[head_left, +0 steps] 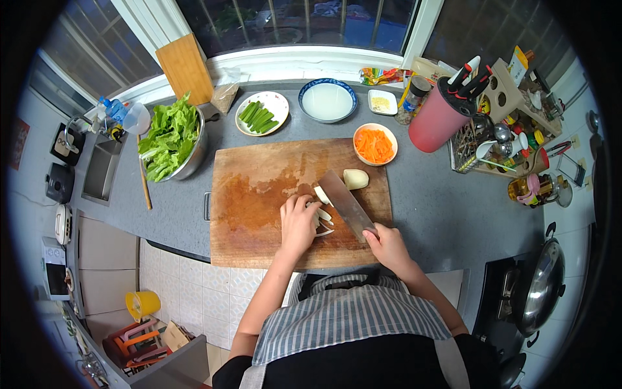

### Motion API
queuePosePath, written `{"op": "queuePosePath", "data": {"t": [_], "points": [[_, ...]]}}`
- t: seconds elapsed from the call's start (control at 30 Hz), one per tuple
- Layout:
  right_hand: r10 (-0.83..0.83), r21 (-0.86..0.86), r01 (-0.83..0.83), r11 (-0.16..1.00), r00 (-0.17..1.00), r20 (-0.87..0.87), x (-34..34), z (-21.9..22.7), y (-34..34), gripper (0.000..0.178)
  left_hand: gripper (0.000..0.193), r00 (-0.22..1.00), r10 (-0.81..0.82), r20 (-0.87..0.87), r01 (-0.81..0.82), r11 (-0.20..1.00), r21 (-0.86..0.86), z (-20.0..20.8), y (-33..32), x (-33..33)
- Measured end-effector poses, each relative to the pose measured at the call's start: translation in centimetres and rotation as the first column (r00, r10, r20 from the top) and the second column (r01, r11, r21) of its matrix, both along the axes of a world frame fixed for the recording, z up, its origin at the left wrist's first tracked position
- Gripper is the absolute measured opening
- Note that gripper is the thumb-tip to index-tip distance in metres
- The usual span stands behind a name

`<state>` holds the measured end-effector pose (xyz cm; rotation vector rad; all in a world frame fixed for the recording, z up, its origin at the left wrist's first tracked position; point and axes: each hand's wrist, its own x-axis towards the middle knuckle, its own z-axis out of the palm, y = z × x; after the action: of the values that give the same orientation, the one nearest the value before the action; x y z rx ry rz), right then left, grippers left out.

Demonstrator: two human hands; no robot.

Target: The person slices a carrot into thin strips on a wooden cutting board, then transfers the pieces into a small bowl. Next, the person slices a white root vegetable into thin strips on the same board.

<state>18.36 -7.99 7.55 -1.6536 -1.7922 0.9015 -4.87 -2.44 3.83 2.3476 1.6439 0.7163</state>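
Observation:
My right hand (387, 247) is wrapped around the handle of a cleaver (348, 205). Its wide blade slants up and left over the wooden cutting board (249, 223). Left of the blade, my left hand (299, 222) has its fingers bent down over pale vegetable slices (325, 216); the palm and some slices are hidden beneath it. One white slice (322, 195) lies against the blade's left side. A larger cream-coloured vegetable chunk (356, 179) rests to the right of the blade's far end, apart from both hands.
Behind the board stand a bowl of shredded carrot (374, 144), a blue-rimmed bowl of cloudy liquid (328, 100), a plate of green pieces (262, 113) and a small white dish (383, 102). Leafy greens (170, 138) fill a metal bowl at left. A red knife block (439, 117) stands right.

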Motion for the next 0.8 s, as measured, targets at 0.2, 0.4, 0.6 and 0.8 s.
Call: {"op": "queuePosePath", "data": {"t": [0.2,0.4,0.6,0.8], "points": [[-0.013,0.013,0.013,1.0,1.0,0.027,0.0,0.4,-0.2,0.028,0.028,0.942,-0.184,-0.282,0.106,0.957,-0.271,0.9,4.6,0.5],[-0.012,-0.034,0.013,0.999,1.0,0.022,0.4,0.9,-0.5,0.028,0.013,0.992,-0.047,0.116,0.083,0.94,-0.331,1.8,5.3,-2.6],[0.357,-0.309,-0.307,0.9,0.927,0.116,-1.2,3.4,-0.5,0.029,0.009,0.708,0.356,0.611,-0.217,0.932,-0.291,4.3,0.7,-7.6],[0.364,-0.301,-0.28,0.912,0.89,0.274,-4.0,1.7,0.0,0.027,0.012,0.806,0.254,0.535,-0.341,0.938,0.068,-0.8,-4.2,-5.5]]}}
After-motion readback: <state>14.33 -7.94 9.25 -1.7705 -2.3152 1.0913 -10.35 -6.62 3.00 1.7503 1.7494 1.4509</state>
